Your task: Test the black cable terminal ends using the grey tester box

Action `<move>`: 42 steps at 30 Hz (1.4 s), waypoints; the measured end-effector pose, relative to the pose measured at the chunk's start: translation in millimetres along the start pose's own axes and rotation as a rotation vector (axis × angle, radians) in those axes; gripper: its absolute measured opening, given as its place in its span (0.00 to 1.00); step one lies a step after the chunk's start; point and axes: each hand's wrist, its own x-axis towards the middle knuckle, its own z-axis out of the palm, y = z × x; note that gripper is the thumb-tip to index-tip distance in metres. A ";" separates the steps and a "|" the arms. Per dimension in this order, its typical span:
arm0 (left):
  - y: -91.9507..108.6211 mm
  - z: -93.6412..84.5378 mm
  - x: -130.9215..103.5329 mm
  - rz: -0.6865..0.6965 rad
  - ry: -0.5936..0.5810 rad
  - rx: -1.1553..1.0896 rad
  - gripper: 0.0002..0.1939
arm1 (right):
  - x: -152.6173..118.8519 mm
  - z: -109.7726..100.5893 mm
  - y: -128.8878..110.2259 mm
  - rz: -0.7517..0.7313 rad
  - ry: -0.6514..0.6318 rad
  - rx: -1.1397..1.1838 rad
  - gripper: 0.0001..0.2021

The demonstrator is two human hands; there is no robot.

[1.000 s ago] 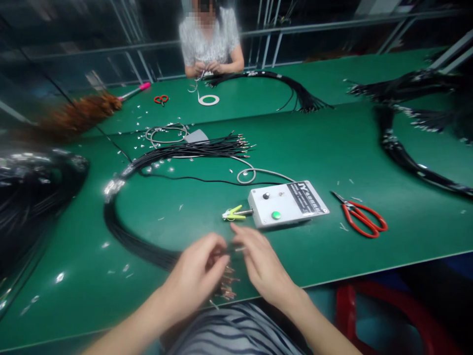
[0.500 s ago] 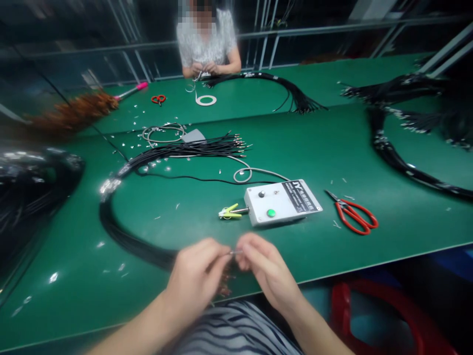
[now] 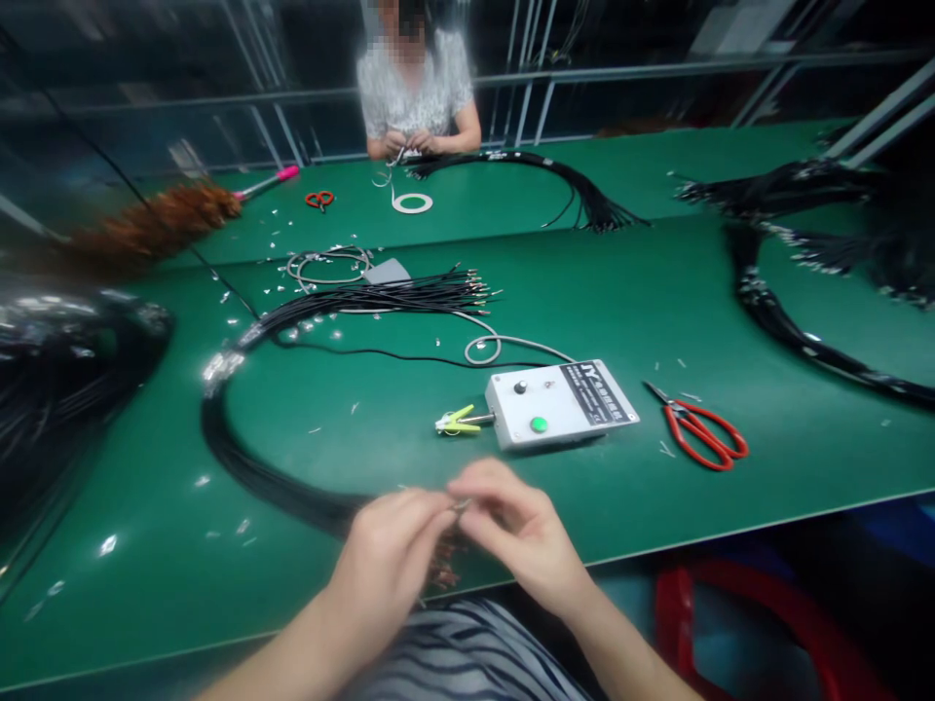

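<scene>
My left hand (image 3: 391, 545) pinches a thin wire (image 3: 460, 505) close to its end, just above the table's near edge. My right hand (image 3: 515, 531) closes its thumb and fingertips on the same wire end, almost touching the left fingertips. Blur and the fingers hide most of that end. A bundle of black cables (image 3: 270, 477) curves from the left and runs in behind my left hand. Below my fingers, the bundle's reddish copper-coloured ends (image 3: 443, 567) show. Beyond my hands lies a white control box (image 3: 544, 409) with a green button and a yellow clip (image 3: 460, 421) at its left end.
Red-handled scissors (image 3: 705, 433) lie right of the box. The bundle's far ends (image 3: 474, 290) rest behind it, near a grey cable (image 3: 482, 349). Opposite sits a person (image 3: 420, 97) handling white tape. More black cables (image 3: 796, 331) lie at right; a brush (image 3: 168, 219) is at left.
My right fingertips have moved left, up against the left ones, and curled over the wire end; the short silvery length between the hands is now mostly covered. The view shifted slightly.
</scene>
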 end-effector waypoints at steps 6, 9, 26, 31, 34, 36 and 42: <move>5.2 -3.7 0.2 -0.188 -0.078 -0.100 0.11 | 0.1 10.2 -0.8 -0.035 0.131 -0.081 0.05; 7.1 -4.9 0.1 -0.305 -0.100 -0.204 0.13 | 1.8 -3.6 -19.9 -0.097 0.190 -0.224 0.06; 19.4 -2.2 4.6 -0.352 0.113 -0.217 0.07 | 7.8 -14.0 -42.1 -0.121 0.174 -0.388 0.09; 20.4 -2.4 4.9 -0.257 0.130 -0.155 0.07 | 7.0 12.8 -29.3 0.166 0.075 0.172 0.10; 19.2 -1.3 4.9 -0.260 0.146 -0.192 0.07 | 8.4 21.1 -20.8 0.210 0.057 0.341 0.12; 18.0 -0.2 4.7 -0.298 0.152 -0.257 0.08 | 6.6 26.2 -14.3 0.235 0.049 0.401 0.13; 17.1 1.0 5.4 -0.349 0.184 -0.316 0.08 | 1.6 23.6 -4.3 0.245 0.073 0.366 0.12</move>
